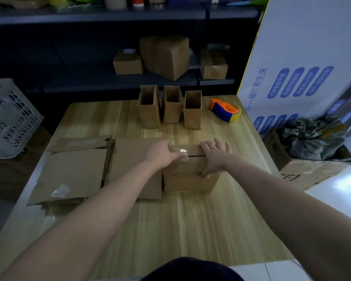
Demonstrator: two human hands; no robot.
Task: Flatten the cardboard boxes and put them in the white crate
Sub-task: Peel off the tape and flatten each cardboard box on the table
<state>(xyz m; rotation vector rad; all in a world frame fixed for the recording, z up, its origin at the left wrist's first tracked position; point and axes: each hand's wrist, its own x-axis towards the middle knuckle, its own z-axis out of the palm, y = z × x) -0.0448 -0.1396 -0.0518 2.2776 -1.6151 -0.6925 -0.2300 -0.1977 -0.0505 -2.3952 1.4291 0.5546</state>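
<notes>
While both hands rest on it, box (190, 181) sits closed at mid table (190, 230), top flaps shut with a dark seam between them. Left hand (162, 154) is at box's top left edge, fingers curled onto the top near the seam and gripping it, fingertips on a shiny bit of tape (182, 150). Right hand (214, 157) lies on the top's right side, fingers straight and spread, not gripping, thumb down over the front edge.

Flat cardboard (73, 173) lies just left of box: one sheet touching box's left side, more sheets stacked beside it toward the table's left edge, partly overhanging. Open boxes (149, 110), three of them, stand upright in a row at the table's far side, well apart from box, tops open. Tape dispenser (225, 110), orange and blue with a yellowish roll, lies right of that row.

Crate (10, 116), white and latticed, is off the table to the far left, tilted; contents can't be told. Shelf (118, 84) behind the table carries three closed brown boxes. White carton (304, 47) with blue print stands at right. Floor box (304, 171) beside it holds dark cloth.
</notes>
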